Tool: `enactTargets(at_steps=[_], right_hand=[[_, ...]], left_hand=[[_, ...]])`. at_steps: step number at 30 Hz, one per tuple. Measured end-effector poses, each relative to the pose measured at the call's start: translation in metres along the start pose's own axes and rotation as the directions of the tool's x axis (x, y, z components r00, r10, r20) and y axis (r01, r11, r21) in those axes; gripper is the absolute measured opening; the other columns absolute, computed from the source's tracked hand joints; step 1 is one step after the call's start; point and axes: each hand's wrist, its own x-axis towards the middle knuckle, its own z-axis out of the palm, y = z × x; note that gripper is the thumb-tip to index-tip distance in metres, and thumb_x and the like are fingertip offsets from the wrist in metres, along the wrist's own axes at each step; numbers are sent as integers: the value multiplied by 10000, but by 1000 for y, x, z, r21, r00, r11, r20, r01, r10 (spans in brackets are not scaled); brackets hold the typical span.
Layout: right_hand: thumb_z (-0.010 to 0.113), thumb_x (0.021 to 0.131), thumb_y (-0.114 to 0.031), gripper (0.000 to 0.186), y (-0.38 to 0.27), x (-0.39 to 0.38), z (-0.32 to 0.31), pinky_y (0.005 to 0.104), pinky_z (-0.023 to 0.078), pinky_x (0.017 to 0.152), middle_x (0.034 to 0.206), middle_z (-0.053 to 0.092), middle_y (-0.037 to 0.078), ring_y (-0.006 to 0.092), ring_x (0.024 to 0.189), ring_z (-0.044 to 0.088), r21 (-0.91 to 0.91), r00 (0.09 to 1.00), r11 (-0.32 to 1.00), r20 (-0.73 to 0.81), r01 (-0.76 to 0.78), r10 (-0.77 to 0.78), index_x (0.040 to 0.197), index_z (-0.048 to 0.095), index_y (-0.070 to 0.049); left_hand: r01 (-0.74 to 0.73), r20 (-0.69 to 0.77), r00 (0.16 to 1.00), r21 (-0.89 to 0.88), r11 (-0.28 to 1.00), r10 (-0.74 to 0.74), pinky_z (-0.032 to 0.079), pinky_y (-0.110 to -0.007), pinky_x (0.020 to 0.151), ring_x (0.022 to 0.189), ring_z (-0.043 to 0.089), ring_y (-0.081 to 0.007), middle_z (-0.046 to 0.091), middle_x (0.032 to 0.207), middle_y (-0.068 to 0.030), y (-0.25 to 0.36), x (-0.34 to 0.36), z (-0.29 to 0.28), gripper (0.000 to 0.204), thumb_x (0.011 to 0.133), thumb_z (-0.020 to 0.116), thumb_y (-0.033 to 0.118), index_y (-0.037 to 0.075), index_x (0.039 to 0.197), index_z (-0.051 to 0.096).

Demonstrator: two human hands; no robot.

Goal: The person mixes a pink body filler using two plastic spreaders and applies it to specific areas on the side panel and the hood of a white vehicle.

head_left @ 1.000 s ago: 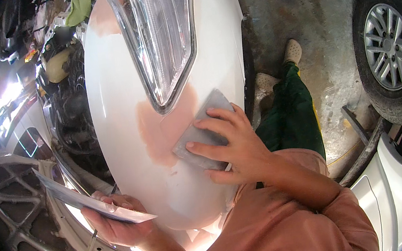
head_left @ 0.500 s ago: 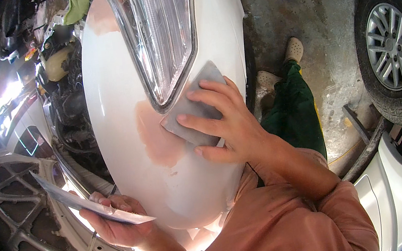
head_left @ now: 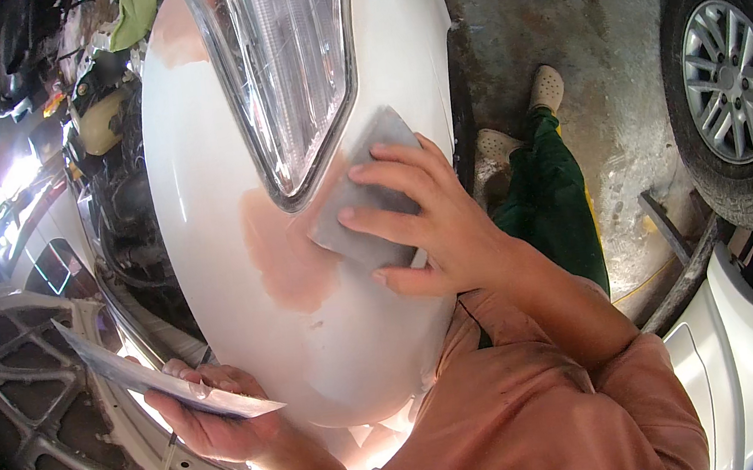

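A white car fender (head_left: 199, 144) with pinkish filler patches (head_left: 290, 249) curves through the middle of the view, around a clear headlight (head_left: 292, 68). My right hand (head_left: 430, 215) presses a grey sheet of sandpaper (head_left: 374, 133) flat against the fender, beside the headlight's lower tip. Its fingers spread across the sheet, with the thumb at the near edge. Off to the left of the fender, my left hand (head_left: 217, 420) grips a thin, pale, shiny sheet (head_left: 156, 376), held up on a slant. What that sheet is cannot be made out from its edge-on side.
Left of the fender lie the open engine bay (head_left: 128, 212) and a bare metal panel frame (head_left: 29, 367). A green cloth (head_left: 136, 13) hangs at the top. On the right are a wheel (head_left: 726, 84), another white car body (head_left: 716, 363) and a person's green-trousered leg (head_left: 544, 197).
The fender and headlight have shifted slightly left in the view. My right hand and the sandpaper sit slightly farther right relative to the headlight. The left hand keeps its sheet.
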Motion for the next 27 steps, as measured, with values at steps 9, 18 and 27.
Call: enactTargets(at_steps=[9, 18, 27], right_hand=[[831, 643, -283, 668, 9, -17, -12, 673, 281, 1127, 1461, 504, 83, 375, 1356, 439, -34, 976, 999, 217, -2, 9, 1293, 685, -249], [814, 668, -282, 728, 24, 12, -13, 653, 254, 1159, 1475, 493, 90, 377, 1390, 414, -19, 996, 996, 22, 85, -84, 1363, 625, -174], [816, 689, -276, 768, 32, 12, 1, 607, 235, 1202, 1484, 486, 94, 383, 1407, 381, -26, 997, 997, 26, 70, -69, 1412, 592, -149]], left_hand=[[90, 39, 995, -2, 996, -90, 633, -394, 518, 734, 762, -285, 741, 921, -173, 2, 5, 2, 506, 1099, 383, 468, -4, 1095, 564], [51, 69, 996, 14, 999, -52, 665, -394, 550, 757, 762, -290, 714, 973, -173, 1, 3, -1, 491, 1106, 360, 449, 3, 1230, 523], [-123, -127, 981, 187, 975, 148, 340, -214, 325, 523, 550, -76, 650, 938, -52, -10, 2, 26, 454, 1125, 387, 379, 170, 1528, 405]])
